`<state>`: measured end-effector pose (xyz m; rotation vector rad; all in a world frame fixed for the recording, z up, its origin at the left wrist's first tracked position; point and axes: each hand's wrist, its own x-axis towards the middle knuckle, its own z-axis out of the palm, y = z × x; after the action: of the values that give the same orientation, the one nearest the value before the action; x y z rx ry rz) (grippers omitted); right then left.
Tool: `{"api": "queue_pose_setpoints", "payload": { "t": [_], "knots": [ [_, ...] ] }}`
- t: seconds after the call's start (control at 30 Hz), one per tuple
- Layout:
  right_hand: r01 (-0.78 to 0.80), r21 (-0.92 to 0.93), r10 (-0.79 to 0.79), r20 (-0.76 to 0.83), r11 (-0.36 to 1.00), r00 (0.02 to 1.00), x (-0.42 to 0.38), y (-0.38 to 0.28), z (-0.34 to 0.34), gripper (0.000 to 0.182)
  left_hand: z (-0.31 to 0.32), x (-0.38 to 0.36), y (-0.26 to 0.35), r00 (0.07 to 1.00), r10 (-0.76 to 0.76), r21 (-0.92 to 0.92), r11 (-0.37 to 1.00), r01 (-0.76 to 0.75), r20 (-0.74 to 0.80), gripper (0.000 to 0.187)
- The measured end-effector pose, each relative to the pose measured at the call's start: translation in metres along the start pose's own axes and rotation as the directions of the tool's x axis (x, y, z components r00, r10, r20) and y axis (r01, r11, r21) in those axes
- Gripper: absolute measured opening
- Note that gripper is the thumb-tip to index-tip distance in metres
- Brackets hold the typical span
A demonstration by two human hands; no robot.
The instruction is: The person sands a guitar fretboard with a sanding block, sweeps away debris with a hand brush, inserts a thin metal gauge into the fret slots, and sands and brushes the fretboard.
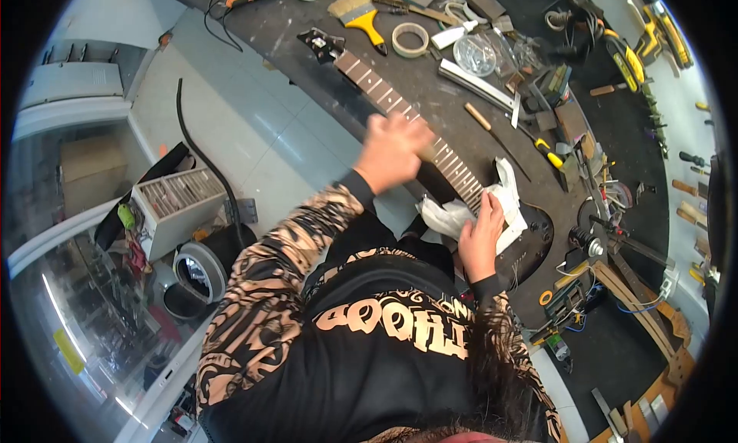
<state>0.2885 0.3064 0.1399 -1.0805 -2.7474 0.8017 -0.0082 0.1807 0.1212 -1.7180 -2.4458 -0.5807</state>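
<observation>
An electric guitar lies across the workbench, its dark headstock (321, 44) at the upper left and its dark body (538, 239) at the lower right. The fretboard (461, 174) faces up, with bare metal frets and pale inlays. My left hand (393, 149) is closed over the middle of the neck, slightly blurred; what its fingers hold, if anything, is hidden. Farther down, my right hand (483, 239) rests with fingers stretched at the body end of the fretboard. White paper or cloth (505, 180) covers the body around that end, partly beneath my right hand.
On the bench behind the neck lie a yellow-handled brush (361, 18), a tape roll (410, 40), a wooden-handled file (478, 117) and a metal bar (477, 85). Tools crowd the right side. Left of the bench, a white box (173, 212) stands near a black hose (207, 162).
</observation>
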Motion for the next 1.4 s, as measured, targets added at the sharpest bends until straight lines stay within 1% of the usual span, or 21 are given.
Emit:
{"api": "queue_pose_setpoints", "payload": {
  "t": [0.07,0.13,0.23,0.27,0.33,0.4,0.43,0.47,0.53,0.6,0.67,0.73,0.77,0.9,1.0,1.07,1.13,1.2,1.3,1.33,1.4],
  "knots": [
    [-0.008,-0.056,0.007,-0.018,0.998,1.000,0.004,-0.016,0.005,0.083,-0.030,0.026,-0.081,0.970,-0.233,0.164,0.962,0.219,0.076,0.053],
    [-0.045,-0.046,0.044,-0.031,0.998,0.999,0.007,-0.031,0.012,0.083,-0.048,0.047,-0.148,0.964,-0.257,0.172,0.949,0.265,-0.068,0.048],
    [-0.086,-0.004,0.086,-0.047,0.996,0.995,0.018,-0.057,0.017,0.082,-0.046,0.086,-0.182,0.976,-0.204,-0.024,0.979,0.203,-0.078,0.049],
    [-0.103,0.010,0.103,-0.051,0.995,0.993,0.019,-0.062,0.015,0.082,-0.037,0.103,-0.188,0.971,-0.235,-0.112,0.965,0.239,0.046,0.052],
    [-0.132,0.012,0.133,-0.060,0.991,0.989,0.020,-0.070,0.014,0.079,-0.023,0.153,-0.198,0.915,-0.264,-0.092,0.948,0.304,0.306,0.065],
    [-0.181,0.007,0.181,-0.065,0.983,0.981,0.020,-0.076,0.011,0.078,-0.001,0.198,-0.212,0.983,-0.123,-0.290,0.944,0.160,0.139,0.086],
    [-0.214,0.006,0.214,-0.073,0.977,0.974,0.017,-0.074,0.013,0.078,0.014,0.222,-0.229,0.993,-0.016,-0.371,0.927,0.058,0.115,0.101],
    [-0.245,-0.005,0.244,-0.103,0.969,0.964,0.013,-0.071,0.015,0.078,0.017,0.236,-0.235,0.998,-0.026,-0.391,0.919,0.048,0.061,0.093],
    [-0.303,-0.020,0.296,-0.164,0.953,0.941,0.005,-0.064,0.022,0.079,0.020,0.250,-0.272,0.989,0.047,-0.534,0.844,0.034,0.137,0.069],
    [-0.332,-0.028,0.323,-0.164,0.943,0.932,-0.001,-0.056,0.028,0.079,0.048,0.236,-0.313,0.877,0.024,-0.309,0.940,0.144,0.480,0.049],
    [-0.349,-0.049,0.339,-0.149,0.936,0.929,-0.011,-0.052,0.036,0.080,0.054,0.210,-0.326,0.805,0.161,-0.141,0.985,-0.097,0.571,0.047],
    [-0.345,-0.052,0.334,-0.151,0.937,0.930,-0.010,-0.059,0.037,0.078,0.056,0.203,-0.318,0.844,0.138,-0.145,0.987,-0.073,0.518,0.046],
    [-0.347,-0.048,0.336,-0.160,0.937,0.928,-0.010,-0.062,0.038,0.078,0.051,0.207,-0.312,0.843,0.163,-0.110,0.986,-0.123,0.513,0.040],
    [-0.351,-0.050,0.340,-0.152,0.935,0.928,-0.017,-0.061,0.038,0.079,0.035,0.224,-0.314,0.722,0.307,0.015,0.916,-0.402,0.620,0.033],
    [-0.347,-0.035,0.340,-0.133,0.937,0.931,-0.020,-0.059,0.035,0.078,0.011,0.222,-0.324,0.788,0.429,0.019,0.873,-0.487,0.442,0.034],
    [-0.324,-0.017,0.319,-0.143,0.946,0.937,-0.023,-0.055,0.034,0.077,-0.007,0.223,-0.332,0.871,0.434,-0.079,0.900,-0.428,0.229,0.039],
    [-0.315,0.025,0.315,-0.140,0.949,0.939,-0.026,-0.051,0.033,0.075,-0.056,0.221,-0.308,0.927,0.375,-0.153,0.918,-0.366,0.031,0.037],
    [-0.299,0.044,0.302,-0.146,0.953,0.942,-0.028,-0.043,0.033,0.075,-0.110,0.206,-0.273,0.965,0.231,-0.249,0.934,-0.256,-0.125,0.027],
    [-0.242,0.110,0.257,-0.156,0.964,0.954,-0.030,-0.034,0.024,0.073,-0.146,0.170,-0.239,0.896,-0.005,-0.465,0.856,-0.226,-0.445,0.014],
    [-0.217,0.132,0.236,-0.159,0.967,0.959,-0.030,-0.029,0.019,0.073,-0.163,0.151,-0.226,0.928,-0.124,-0.467,0.882,-0.059,-0.351,0.011],
    [-0.180,0.199,0.212,-0.156,0.963,0.965,-0.032,-0.020,0.013,0.072,-0.151,0.122,-0.214,0.914,-0.275,-0.624,0.781,0.032,-0.298,0.013]
  ]
}}
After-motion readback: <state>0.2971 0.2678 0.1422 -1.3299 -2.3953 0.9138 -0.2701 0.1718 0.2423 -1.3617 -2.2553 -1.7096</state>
